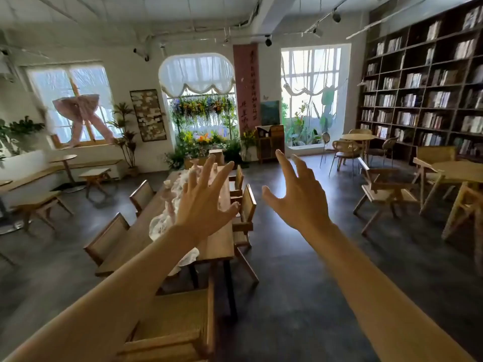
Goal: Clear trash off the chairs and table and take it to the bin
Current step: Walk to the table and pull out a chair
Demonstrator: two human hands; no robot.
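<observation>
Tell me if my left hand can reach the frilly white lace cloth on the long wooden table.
Probably yes: the left hand is open and empty, and nothing covers the white lace cloth; the wooden chair before the wooden table may force a lean.

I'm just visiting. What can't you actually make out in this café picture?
All from the head view:
1. Table: its middle is hidden behind the left hand, so I can't tell if there is trash there.
2. Bin: none shows in the frame.
3. Chairs: the seats are mostly hidden by the table and the backrests.
4. Banner: the writing is too small and blurred to read.
</observation>
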